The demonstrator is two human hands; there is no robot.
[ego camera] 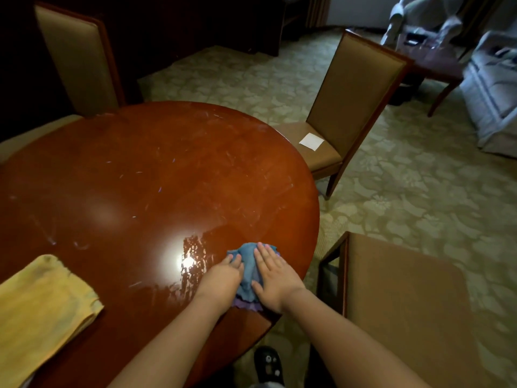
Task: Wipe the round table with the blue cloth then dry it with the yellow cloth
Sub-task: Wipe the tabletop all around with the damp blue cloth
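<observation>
A glossy red-brown round table (145,169) fills the left and middle of the view. Near its right front edge lies a bunched blue cloth (247,264) with a purple hem. Both my hands are on it. My left hand (222,280) lies on the cloth's left side, fingers bent over its edge. My right hand (272,275) presses flat on its right side with straight fingers. A wet, shiny streak shows just left of the cloth. A folded yellow cloth (42,312) rests on the table at the front left.
Three upholstered chairs stand around the table: one at the back left (75,57), one at the right (352,99) with a white paper (312,141) on its seat, one close at the front right (405,303). Patterned carpet (419,191) lies beyond.
</observation>
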